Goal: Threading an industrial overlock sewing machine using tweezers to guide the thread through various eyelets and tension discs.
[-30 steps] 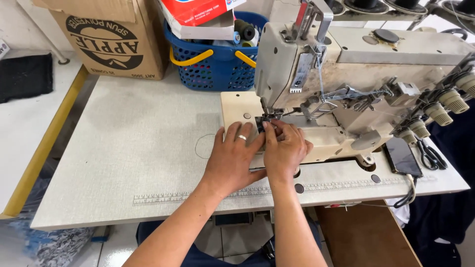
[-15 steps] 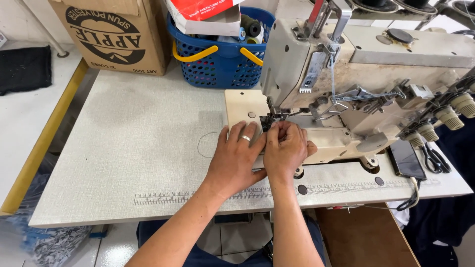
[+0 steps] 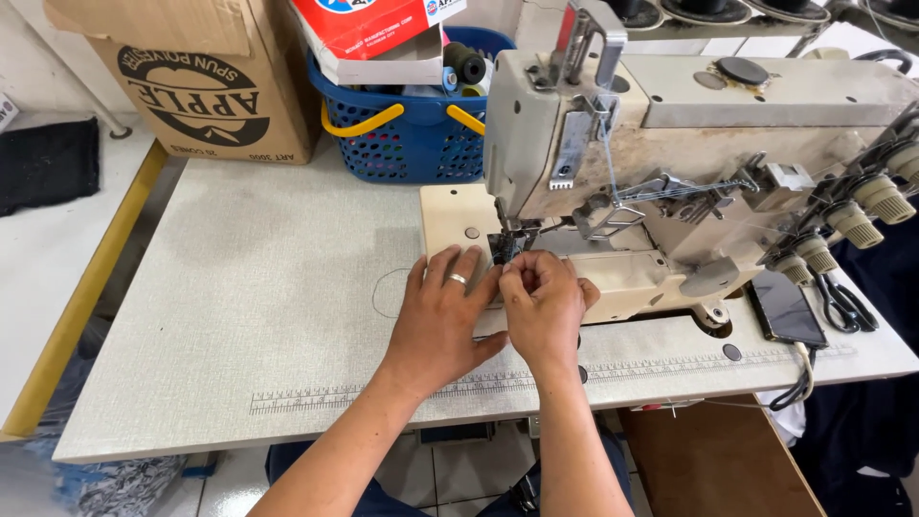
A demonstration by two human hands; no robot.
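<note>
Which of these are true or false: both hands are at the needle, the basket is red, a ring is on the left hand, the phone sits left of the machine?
1. Both the left hand and right hand are at the needle area of the sewing machine. True.
2. The basket is red. False: blue, with yellow handles.
3. The left hand wears a ring. True.
4. The phone lies left of the machine. False: on the table, at the machine's right end.

hidden: needle area behind hands [image 3: 498, 306] | cut off: cardboard box [image 3: 191, 86] top
</note>
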